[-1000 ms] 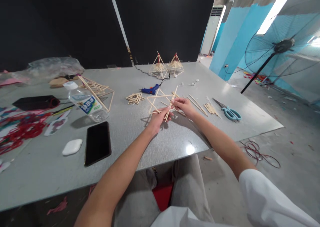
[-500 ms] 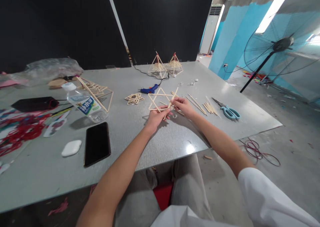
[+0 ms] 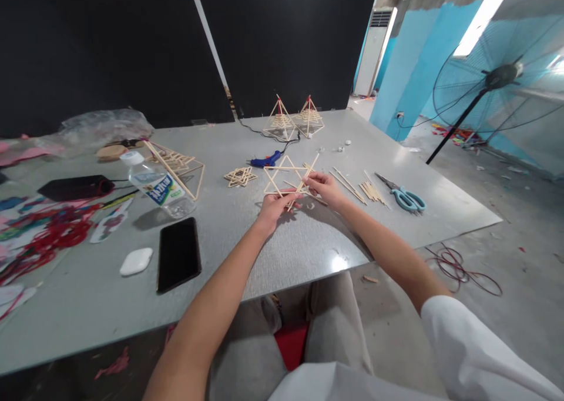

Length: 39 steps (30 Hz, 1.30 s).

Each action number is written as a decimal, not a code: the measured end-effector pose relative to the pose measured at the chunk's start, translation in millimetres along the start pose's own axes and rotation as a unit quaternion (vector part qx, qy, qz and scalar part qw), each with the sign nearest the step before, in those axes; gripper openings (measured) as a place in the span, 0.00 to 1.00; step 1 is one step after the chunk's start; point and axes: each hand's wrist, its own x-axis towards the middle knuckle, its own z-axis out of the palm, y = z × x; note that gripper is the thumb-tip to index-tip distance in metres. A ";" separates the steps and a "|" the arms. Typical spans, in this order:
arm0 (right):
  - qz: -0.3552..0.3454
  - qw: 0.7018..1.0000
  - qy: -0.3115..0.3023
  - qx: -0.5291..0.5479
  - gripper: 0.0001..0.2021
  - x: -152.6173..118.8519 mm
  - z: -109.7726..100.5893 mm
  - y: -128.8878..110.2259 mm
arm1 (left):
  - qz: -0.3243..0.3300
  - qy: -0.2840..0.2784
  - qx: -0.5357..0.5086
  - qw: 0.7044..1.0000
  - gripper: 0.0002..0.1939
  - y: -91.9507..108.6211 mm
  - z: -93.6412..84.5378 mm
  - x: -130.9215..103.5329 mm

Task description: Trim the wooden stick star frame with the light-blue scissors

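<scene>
A six-pointed star frame of thin wooden sticks (image 3: 277, 168) is held just above the table. My left hand (image 3: 275, 209) is closed on its near edge, thumb on top and fingers beneath. From the right, my right hand (image 3: 325, 190) pinches a slanting wooden stick (image 3: 314, 162) at the star's right side. That stick's upper end sticks out past the frame; whether it is fixed to the star I cannot tell. Left of the held frame lies a smaller stack of wooden stars (image 3: 240, 176). Behind it is a blue glue gun (image 3: 266, 160).
Loose sticks (image 3: 373, 193) and blue-handled scissors (image 3: 405, 198) lie at right. Two stick pyramids (image 3: 279, 122) stand at the back. Leftward are another pyramid (image 3: 197, 180), a tilted plastic bottle (image 3: 162, 188), a phone (image 3: 178, 255), a white case (image 3: 136, 261) and red yarn (image 3: 66, 236).
The view has shifted slightly, so the tabletop things appear a little further right. Both hands keep their hold on the frame and stick, with hardly any movement.
</scene>
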 end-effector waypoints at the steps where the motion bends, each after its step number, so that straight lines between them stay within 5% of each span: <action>1: -0.002 1.000 -0.005 -0.003 0.34 -1.0 0.0 -1.8 | -0.004 -0.005 -0.003 1.000 0.28 0.2 -1.0 0.2; 14: 0.003 0.999 -0.035 0.002 0.32 -4.5 3.9 -6.0 | -0.030 -0.074 -0.044 0.996 0.28 0.7 0.9 -1.6; 23: 0.001 0.999 -0.041 -0.007 0.32 -8.7 5.7 -8.4 | 0.010 -0.048 -0.022 0.999 0.39 -0.8 6.4 -1.3; 39: -0.014 0.998 -0.009 -0.060 0.33 -5.1 2.9 -2.9 | 0.030 -0.001 0.011 1.000 0.42 -0.5 5.8 -1.8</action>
